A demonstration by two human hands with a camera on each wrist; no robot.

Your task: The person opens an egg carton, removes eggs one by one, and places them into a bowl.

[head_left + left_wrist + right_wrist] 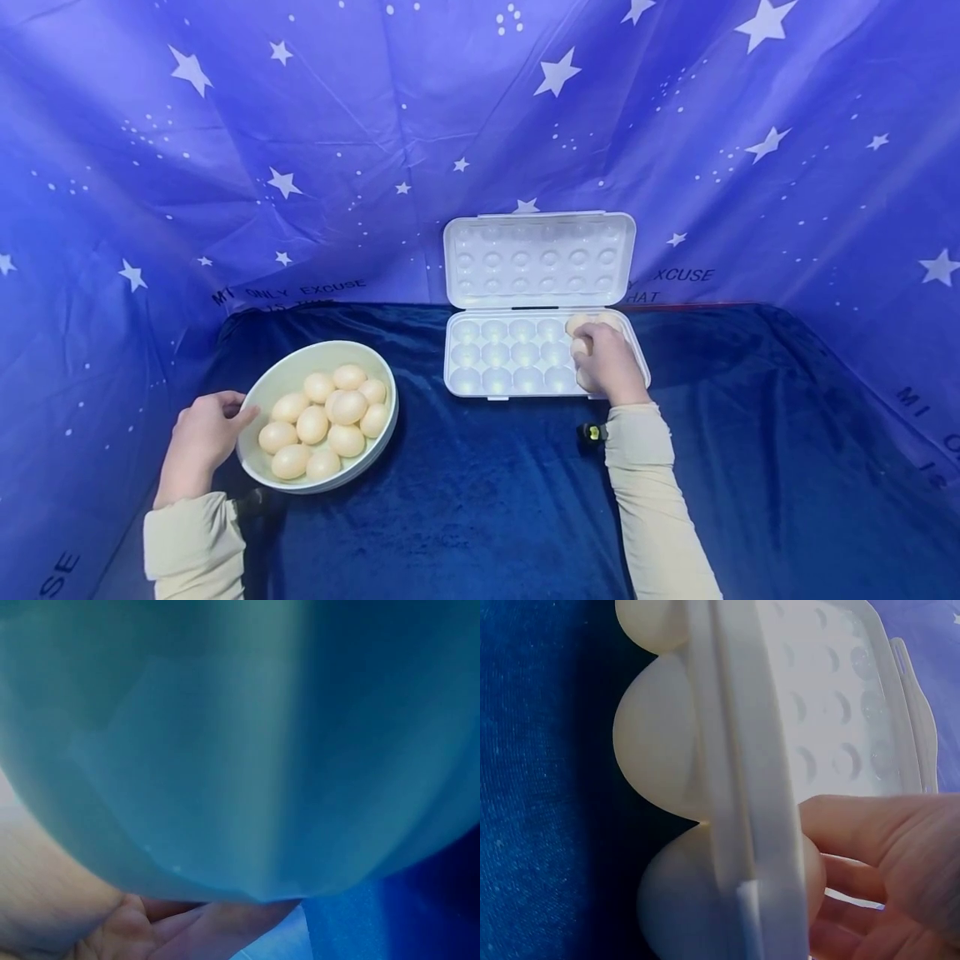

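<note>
My left hand (204,433) grips the left rim of a pale green bowl (262,390), tilted toward the right on the blue cloth. Several light-brown eggs (312,425) lie heaped inside it. In the left wrist view the bowl's outer wall (187,765) fills most of the frame, with fingers below it. At the right end of an opened white egg box (455,390), my right hand (611,360) pinches an egg (579,347) with thumb and fingers, low over the cups. Other eggs (609,320) sit in cups around that hand, which partly hides them.
The box's dimpled lid (536,293) stands raised at the back, close to the star-printed curtain (405,150). Dark blue velvet cloth (465,492) covers the table, including the stretch between bowl and box. A small black device (592,434) is at the right wrist.
</note>
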